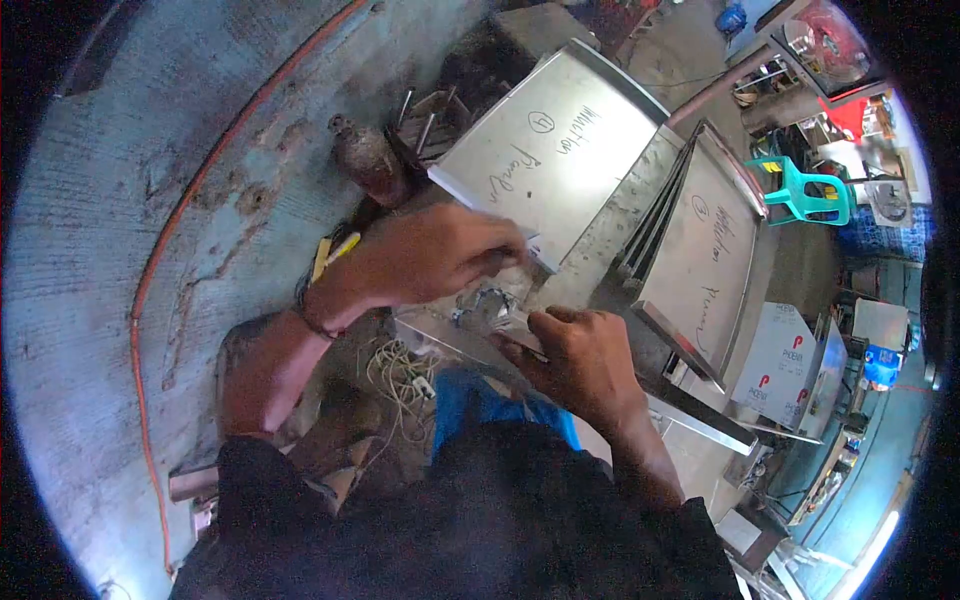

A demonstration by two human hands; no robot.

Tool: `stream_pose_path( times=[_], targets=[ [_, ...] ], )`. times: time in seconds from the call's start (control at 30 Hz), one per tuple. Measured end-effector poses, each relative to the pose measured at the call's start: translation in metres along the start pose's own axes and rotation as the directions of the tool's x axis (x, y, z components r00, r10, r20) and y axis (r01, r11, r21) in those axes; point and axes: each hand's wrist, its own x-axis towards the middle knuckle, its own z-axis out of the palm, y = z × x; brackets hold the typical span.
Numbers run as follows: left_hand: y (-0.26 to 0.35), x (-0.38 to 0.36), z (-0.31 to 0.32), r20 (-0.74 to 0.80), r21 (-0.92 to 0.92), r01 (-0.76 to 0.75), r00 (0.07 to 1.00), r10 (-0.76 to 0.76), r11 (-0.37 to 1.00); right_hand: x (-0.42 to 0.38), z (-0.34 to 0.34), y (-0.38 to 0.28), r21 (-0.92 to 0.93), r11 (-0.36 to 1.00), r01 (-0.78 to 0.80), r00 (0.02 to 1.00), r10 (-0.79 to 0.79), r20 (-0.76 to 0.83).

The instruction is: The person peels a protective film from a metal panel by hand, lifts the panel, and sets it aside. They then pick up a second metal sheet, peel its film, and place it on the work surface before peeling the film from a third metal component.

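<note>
Near the lower corner of a metal panel marked 4 [590, 125], my left hand [455, 255] is raised with its fingers curled together; anything between them is too small to tell. To its right, my right hand [575, 355] pinches a small shiny piece [515, 325], perhaps clear plastic or foil. Small metallic bits [485, 303] lie between both hands on the edge of the work surface. A panel marked 3 [700, 265] rests on a stack of panels to the right of my right hand.
A red-brown hose [160, 240] runs along the wall at left. Tangled cables [395, 375] lie below my hands. A dark cylinder [370, 160] stands beyond my left arm. At right are a teal chair [805, 195] and sheets printed PHOENIX [780, 355].
</note>
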Motion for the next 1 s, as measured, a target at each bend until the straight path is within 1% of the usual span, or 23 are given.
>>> stream_pose_path(
  times=[0.03, 0.1, 0.13, 0.2, 0.23, 0.3, 0.33, 0.4, 0.43, 0.5, 0.53, 0.6, 0.73, 0.8, 0.83, 0.9, 0.93, 1.0],
  targets=[
    [-0.001, -0.007, 0.004, -0.003, 0.001, 0.0, 1.0, 0.0, 1.0, 0.0, 0.0, 0.0, -0.002, 1.0, 0.002, 1.0, -0.002, 0.0],
    [-0.002, -0.02, 0.013, -0.1, -0.113, 0.107, 0.988, -0.119, 0.988, -0.001, 0.001, -0.002, 0.034, 0.999, 0.031, 0.999, -0.03, -0.031],
    [0.001, -0.025, 0.015, -0.105, -0.118, 0.109, 0.987, -0.122, 0.987, 0.0, 0.001, -0.003, 0.031, 0.999, 0.033, 0.999, -0.033, -0.024],
    [0.008, -0.034, 0.021, -0.131, -0.258, 0.208, 0.96, -0.247, 0.944, -0.001, 0.002, -0.005, 0.033, 0.998, 0.045, 0.997, -0.044, -0.057],
    [0.012, -0.039, 0.024, -0.14, -0.264, 0.211, 0.957, -0.254, 0.941, -0.001, 0.002, -0.006, 0.028, 0.998, 0.052, 0.998, -0.051, -0.046],
    [0.016, -0.043, 0.03, -0.226, -0.127, 0.153, 0.957, -0.179, 0.98, 0.001, 0.0, -0.008, 0.036, 0.999, 0.02, 0.999, -0.018, -0.051],
    [0.014, -0.045, 0.034, -0.239, -0.134, 0.157, 0.953, -0.186, 0.978, 0.002, -0.001, -0.009, 0.029, 0.999, 0.028, 0.999, -0.027, -0.04],
    [0.01, -0.048, 0.042, -0.274, -0.017, 0.089, 0.958, -0.09, 0.996, 0.003, -0.004, -0.009, 0.009, 0.999, -0.037, 0.998, 0.037, 0.044],
    [0.01, -0.049, 0.043, -0.285, -0.023, 0.095, 0.954, -0.098, 0.995, 0.004, -0.004, -0.009, 0.003, 1.0, -0.03, 0.998, 0.03, 0.055],
    [0.011, -0.052, 0.044, -0.281, 0.026, 0.071, 0.958, -0.061, 0.997, 0.005, -0.005, -0.009, -0.061, 0.998, -0.026, 0.998, 0.029, 0.049],
    [0.01, -0.053, 0.046, -0.288, 0.021, 0.075, 0.955, -0.066, 0.997, 0.006, -0.006, -0.009, -0.065, 0.998, -0.023, 0.998, 0.026, 0.057],
    [0.008, -0.053, 0.053, -0.316, 0.1, 0.077, 0.948, -0.042, 0.992, 0.006, -0.007, -0.01, -0.03, 0.999, -0.026, 0.999, 0.027, 0.046],
    [0.01, -0.051, 0.05, -0.324, 0.146, 0.052, 0.946, -0.002, 0.988, 0.006, -0.004, -0.009, -0.035, 0.999, -0.015, 0.998, 0.017, 0.057],
    [0.006, -0.048, 0.056, -0.414, 0.194, 0.023, 0.908, 0.061, 0.981, 0.006, -0.004, -0.01, -0.024, 0.999, -0.035, 0.999, 0.036, 0.035],
    [0.006, -0.046, 0.056, -0.42, 0.191, 0.028, 0.906, 0.056, 0.981, 0.006, -0.002, -0.009, -0.027, 0.999, -0.031, 0.999, 0.032, 0.042],
    [0.008, -0.045, 0.055, -0.409, 0.183, 0.058, 0.912, 0.022, 0.981, 0.005, 0.002, -0.008, 0.013, 0.999, 0.046, 0.997, -0.046, -0.055],
    [0.005, -0.045, 0.056, -0.416, 0.178, 0.065, 0.909, 0.015, 0.982, 0.006, 0.002, -0.008, 0.011, 0.999, 0.051, 0.998, -0.05, -0.046],
    [-0.003, -0.045, 0.06, -0.373, 0.155, -0.026, 0.924, 0.083, 0.988, 0.006, 0.0, -0.009, -0.022, 1.0, 0.009, 1.0, -0.009, -0.019]
  ],
)
